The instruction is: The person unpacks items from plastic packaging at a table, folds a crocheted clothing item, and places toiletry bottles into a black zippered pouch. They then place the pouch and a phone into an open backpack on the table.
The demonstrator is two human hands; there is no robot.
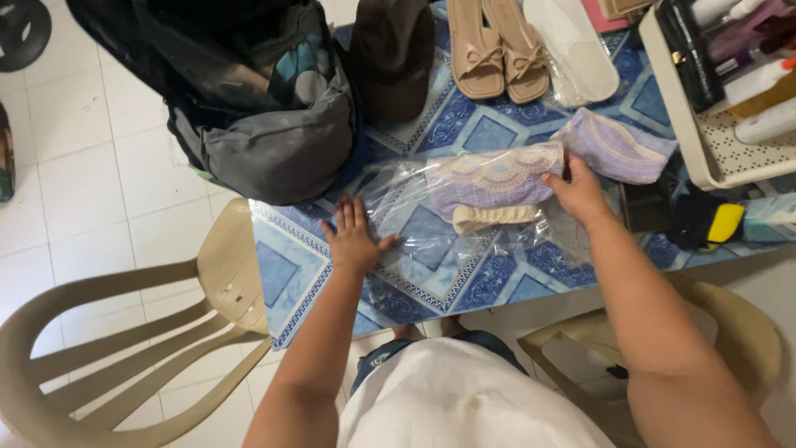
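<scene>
While the left hand (355, 238) lies flat with its fingers spread, pressing one end of a clear plastic bag (452, 224) onto the bench (431, 278), the right hand (578, 191) pinches the edge of a folded lilac cloth (497, 178) at the bag's other end. That cloth, patterned with pale scalloped trim, sits mostly inside the bag, with a cream band (496, 216) showing along its lower edge. Just beyond the right hand lies a second lilac cloth (618, 148), outside the bag and touching the white plastic tray (676, 124) of bottles and tubes at the bench's right end. Below that tray sits a black item with a yellow part (723, 222). The bench is covered in a blue and white tile-patterned sheet. Farther up it stand a pair of beige bow sandals (497, 50), a clear plastic piece (576, 50) beside them, and a dark brown cap (391, 54). A black and grey bag (265, 108) slumps over the bench's left end. Beige plastic chairs (124, 332) stand on the white tiled floor (75, 166) at either side of the person.
</scene>
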